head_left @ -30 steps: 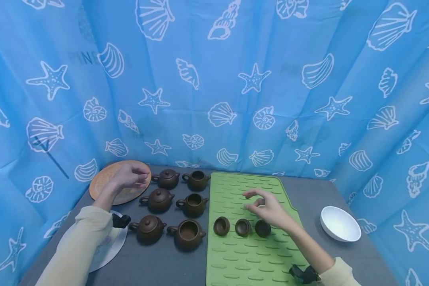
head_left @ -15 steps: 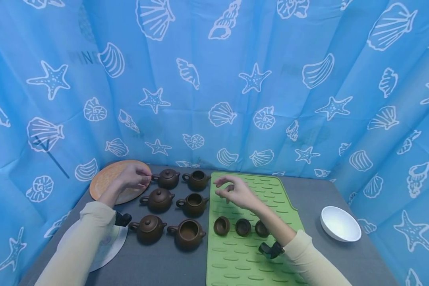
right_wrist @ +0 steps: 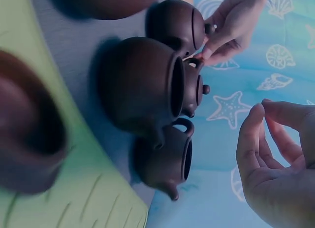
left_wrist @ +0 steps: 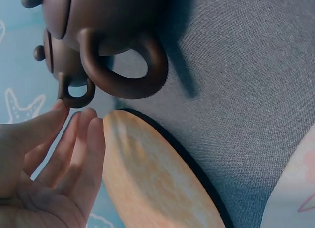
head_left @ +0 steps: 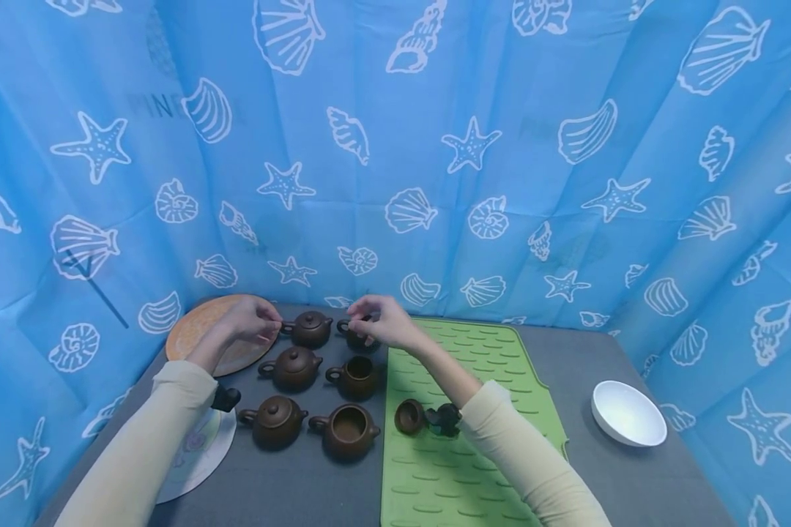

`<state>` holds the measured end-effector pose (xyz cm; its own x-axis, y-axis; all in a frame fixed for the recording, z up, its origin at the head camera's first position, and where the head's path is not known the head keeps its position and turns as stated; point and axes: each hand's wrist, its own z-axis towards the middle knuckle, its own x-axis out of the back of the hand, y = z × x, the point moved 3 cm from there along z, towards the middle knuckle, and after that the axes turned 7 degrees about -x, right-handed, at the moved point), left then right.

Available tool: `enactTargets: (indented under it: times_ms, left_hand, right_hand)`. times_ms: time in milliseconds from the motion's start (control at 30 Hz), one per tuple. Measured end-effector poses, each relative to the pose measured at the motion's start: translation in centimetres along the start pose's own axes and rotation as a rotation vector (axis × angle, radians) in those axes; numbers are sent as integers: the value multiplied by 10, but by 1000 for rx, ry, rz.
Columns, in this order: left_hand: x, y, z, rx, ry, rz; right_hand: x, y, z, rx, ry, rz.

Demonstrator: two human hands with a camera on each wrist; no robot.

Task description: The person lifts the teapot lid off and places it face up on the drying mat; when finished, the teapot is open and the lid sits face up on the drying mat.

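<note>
At the far left my left hand point(head_left: 247, 323) pinches the handle of the rear lidded brown teapot point(head_left: 311, 329). Its thumb tip meets that handle in the left wrist view; the index fingertip is hidden. My right hand point(head_left: 385, 322) hovers over the rear lidless brown teapot point(head_left: 362, 338) and covers part of it. Its thumb and index finger are bent toward each other, holding nothing. Nearer stand two more lidded teapots, one in the middle point(head_left: 293, 368) and one in front point(head_left: 274, 422). Beside them are a middle lidless teapot point(head_left: 358, 378) and a front one point(head_left: 347, 433).
A green mat point(head_left: 435, 483) lies right of the teapots, bearing a small brown cup point(head_left: 409, 416); the right forearm hides what stands beside it. A white bowl point(head_left: 628, 413) sits far right. An orange round plate point(head_left: 191, 329) and a white round mat point(head_left: 204, 457) lie left.
My right hand has swept left from above the green mat to the rear lidless teapot. My left hand has edged right to the rear lidded teapot's handle. The teapots have not moved.
</note>
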<state>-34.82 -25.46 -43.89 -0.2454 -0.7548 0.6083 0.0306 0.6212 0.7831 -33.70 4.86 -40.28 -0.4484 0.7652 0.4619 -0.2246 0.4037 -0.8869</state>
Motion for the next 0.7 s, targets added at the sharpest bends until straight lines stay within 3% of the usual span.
enactTargets:
  times_ms: [400, 700]
  left_hand:
    - [-1, -8, 7, 14, 30, 34]
    - [-2, -11, 11, 40, 39, 20]
  right_hand:
    - [-26, -4, 48, -127, 19, 133]
    - [-50, 3, 63, -218, 13, 242]
